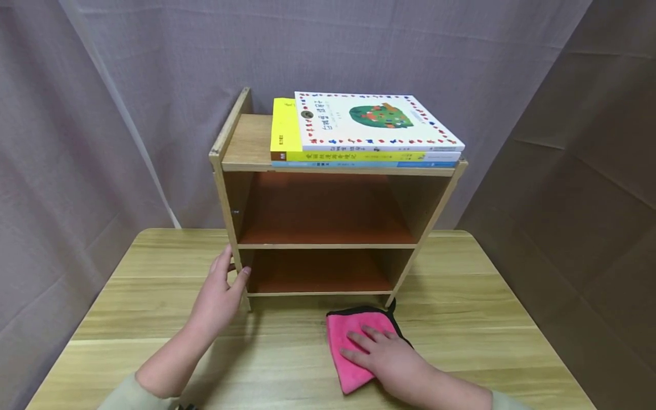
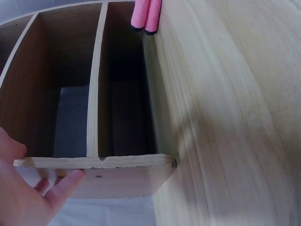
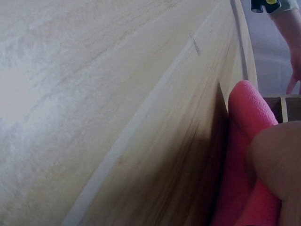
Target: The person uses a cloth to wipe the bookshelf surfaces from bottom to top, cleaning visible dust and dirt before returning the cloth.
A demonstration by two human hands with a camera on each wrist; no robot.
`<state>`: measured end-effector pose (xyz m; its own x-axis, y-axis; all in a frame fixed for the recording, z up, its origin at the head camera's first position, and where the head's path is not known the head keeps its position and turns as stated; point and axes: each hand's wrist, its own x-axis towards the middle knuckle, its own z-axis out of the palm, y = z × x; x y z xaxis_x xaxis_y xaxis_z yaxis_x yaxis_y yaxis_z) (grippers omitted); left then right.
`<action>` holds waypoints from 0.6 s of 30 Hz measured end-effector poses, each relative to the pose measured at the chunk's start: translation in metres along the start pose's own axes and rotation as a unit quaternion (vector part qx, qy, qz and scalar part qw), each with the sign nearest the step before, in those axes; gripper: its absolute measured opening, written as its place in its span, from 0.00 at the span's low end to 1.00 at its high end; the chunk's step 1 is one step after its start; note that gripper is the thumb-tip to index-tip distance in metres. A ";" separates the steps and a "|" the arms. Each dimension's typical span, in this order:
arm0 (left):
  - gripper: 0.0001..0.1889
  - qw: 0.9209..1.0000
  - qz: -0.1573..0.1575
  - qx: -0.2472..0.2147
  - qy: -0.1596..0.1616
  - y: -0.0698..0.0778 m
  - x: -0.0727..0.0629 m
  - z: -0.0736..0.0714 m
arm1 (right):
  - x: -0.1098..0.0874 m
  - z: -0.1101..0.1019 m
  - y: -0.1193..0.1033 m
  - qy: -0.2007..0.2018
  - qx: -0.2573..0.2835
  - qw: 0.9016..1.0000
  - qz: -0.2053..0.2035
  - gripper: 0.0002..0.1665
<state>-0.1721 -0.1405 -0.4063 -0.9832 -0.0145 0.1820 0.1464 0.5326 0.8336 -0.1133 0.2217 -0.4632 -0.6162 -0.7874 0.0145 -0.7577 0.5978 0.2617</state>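
A small wooden shelf [image 1: 328, 246] stands on the table, its two lower compartments facing me. My left hand [image 1: 220, 293] grips its left side panel [image 2: 94, 162], thumb on the inner side and fingers on the outer face. My right hand [image 1: 397, 361] rests on a pink cloth [image 1: 340, 330] with black edging, its fingers spread and lying over the fabric. The cloth lies folded on the tabletop, just in front of the shelf's right foot. In the right wrist view the fingertips are hidden behind the hand and the pink cloth [image 3: 247, 106].
Stacked on the shelf top are a white picture book [image 1: 379, 121], a yellow book [image 1: 284, 128] and a blue book [image 1: 359, 164]. The wood-grain table [image 1: 461, 285] has grey curtains [image 1: 169, 68] behind it. A small dark object [image 1: 187, 406] shows at the bottom edge.
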 end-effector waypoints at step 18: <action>0.34 1.000 0.018 0.008 0.004 -0.001 0.001 0.001 | 0.009 -0.011 0.015 0.148 -0.046 0.986 -0.067 0.24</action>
<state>-0.1729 -0.1400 -0.4072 -0.9765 -0.0017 0.2154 0.1796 0.5456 0.8186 -0.1275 0.2221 -0.4482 -0.4123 -0.8755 0.2521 -0.7964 0.4807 0.3669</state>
